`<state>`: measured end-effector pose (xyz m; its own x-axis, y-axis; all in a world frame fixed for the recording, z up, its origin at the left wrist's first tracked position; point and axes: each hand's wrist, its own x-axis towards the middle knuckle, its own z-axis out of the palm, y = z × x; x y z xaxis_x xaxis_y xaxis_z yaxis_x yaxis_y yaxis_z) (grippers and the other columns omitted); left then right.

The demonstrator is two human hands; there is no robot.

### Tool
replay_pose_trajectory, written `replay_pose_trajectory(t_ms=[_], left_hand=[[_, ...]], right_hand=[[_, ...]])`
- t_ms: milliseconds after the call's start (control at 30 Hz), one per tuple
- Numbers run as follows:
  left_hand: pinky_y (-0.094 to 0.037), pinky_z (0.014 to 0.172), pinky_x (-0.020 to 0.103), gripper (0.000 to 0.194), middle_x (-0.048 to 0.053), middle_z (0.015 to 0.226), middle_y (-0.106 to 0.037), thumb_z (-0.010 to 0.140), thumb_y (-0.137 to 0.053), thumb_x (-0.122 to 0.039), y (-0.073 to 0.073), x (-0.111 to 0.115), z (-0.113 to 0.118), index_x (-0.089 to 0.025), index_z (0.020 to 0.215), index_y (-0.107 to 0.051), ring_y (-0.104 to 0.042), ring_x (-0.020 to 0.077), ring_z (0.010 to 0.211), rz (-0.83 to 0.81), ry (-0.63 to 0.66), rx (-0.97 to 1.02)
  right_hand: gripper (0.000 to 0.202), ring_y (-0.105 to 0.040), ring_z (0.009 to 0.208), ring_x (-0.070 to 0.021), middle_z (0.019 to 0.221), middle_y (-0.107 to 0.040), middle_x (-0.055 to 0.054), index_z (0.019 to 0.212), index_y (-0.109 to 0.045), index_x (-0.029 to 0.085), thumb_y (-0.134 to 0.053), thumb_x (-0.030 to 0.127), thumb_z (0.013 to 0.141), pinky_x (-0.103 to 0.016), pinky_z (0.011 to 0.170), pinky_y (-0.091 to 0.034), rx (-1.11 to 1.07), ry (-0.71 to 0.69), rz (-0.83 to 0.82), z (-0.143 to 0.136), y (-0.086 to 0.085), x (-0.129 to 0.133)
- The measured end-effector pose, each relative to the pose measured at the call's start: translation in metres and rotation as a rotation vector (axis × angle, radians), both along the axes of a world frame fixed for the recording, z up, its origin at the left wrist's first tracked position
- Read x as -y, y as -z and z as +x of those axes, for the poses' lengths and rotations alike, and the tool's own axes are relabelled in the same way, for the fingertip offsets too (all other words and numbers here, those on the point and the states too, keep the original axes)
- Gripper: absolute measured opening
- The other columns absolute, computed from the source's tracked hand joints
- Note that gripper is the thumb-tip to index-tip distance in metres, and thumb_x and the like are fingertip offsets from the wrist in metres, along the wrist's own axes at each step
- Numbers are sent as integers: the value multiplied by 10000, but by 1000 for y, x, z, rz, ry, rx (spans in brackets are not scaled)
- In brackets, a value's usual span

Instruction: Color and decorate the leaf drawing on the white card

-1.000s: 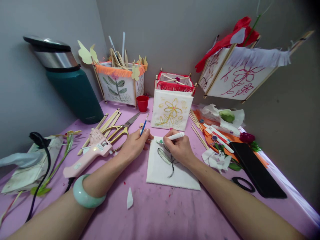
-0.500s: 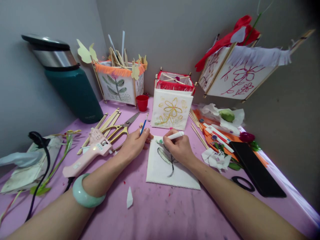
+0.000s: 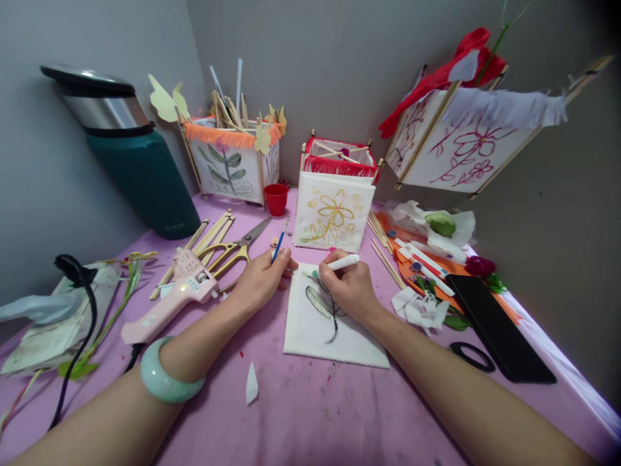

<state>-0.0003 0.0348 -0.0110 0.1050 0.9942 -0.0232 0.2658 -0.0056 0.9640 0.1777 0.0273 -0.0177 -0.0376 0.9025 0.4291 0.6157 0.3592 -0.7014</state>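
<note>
The person's right hand (image 3: 350, 285) is closing its fingers around a slim white marker with a green tip (image 3: 343, 261), and that tip is pointing down at the upper part of a white square fabric-like panel (image 3: 303, 333). The panel is lying flat on the pink-purple worktop (image 3: 334, 417), just below the centre of the frame, and is showing a dark curved stem with a green-shaded leaf. The left hand (image 3: 259, 278) is resting at the panel's upper left corner, its fingers curling in and pinching a thin blue paintbrush (image 3: 281, 239) that is slanting upward. A pale green bangle (image 3: 171, 372) is circling the left forearm.

Left of the hands, gold-handled scissors (image 3: 245, 247) are lying open near a pale pink glue gun (image 3: 177, 299). Behind the right hand, a white panel with a yellow flower (image 3: 334, 217) is leaning against a red-fringed stick frame (image 3: 339, 167), and a small red cup (image 3: 277, 200) is standing to its left. At the right of the frame, a black flat rectangular object (image 3: 502, 330) is lying beside a black ring (image 3: 472, 357).
</note>
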Motion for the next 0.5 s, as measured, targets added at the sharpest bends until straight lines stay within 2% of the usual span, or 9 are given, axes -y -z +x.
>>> replay_pose_trajectory(t_ms=[500], left_hand=[[-510, 578, 278, 506, 102, 807, -647, 819, -396, -578, -1, 0, 0, -128, 815, -627, -611, 186, 738, 5, 12, -15]], right_hand=[[112, -450, 465, -94, 499, -487, 42, 644, -525, 181, -515, 232, 743, -209, 462, -330, -54, -53, -44, 0, 1, 2]])
